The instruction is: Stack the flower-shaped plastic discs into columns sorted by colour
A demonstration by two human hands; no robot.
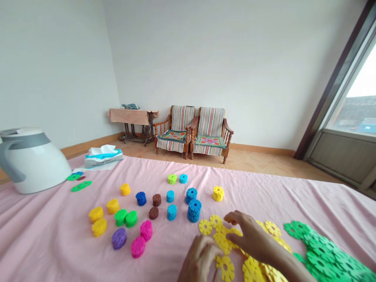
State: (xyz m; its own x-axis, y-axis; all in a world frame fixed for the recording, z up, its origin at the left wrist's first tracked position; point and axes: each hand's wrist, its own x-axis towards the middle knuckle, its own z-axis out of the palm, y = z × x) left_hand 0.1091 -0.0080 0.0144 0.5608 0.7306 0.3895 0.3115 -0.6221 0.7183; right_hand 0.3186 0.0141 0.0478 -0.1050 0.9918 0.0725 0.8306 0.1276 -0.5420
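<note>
We find the right hand [249, 237] over the loose yellow discs [222, 242], its thumb and forefinger spread apart. The left hand [199, 256] sits just beside the same discs, fingers curled; we cannot tell whether it pinches one. The yellow discs lie flat and overlapping, below and on both sides of the right hand, on a surface [164, 258] covered in pink cloth. To their right we note a heap of green discs [329, 252]. Beyond the hands stand a yellow stack [218, 194] and, left of it, two blue stacks [194, 211], one near the other. Further left we record two pink stacks [138, 247], touching, and a purple stack [119, 239]. At the far left we observe a white kettle [44, 166] near a tissue box [104, 158]. Past the surface, two wooden armchairs [211, 133] face us, side by side.
</note>
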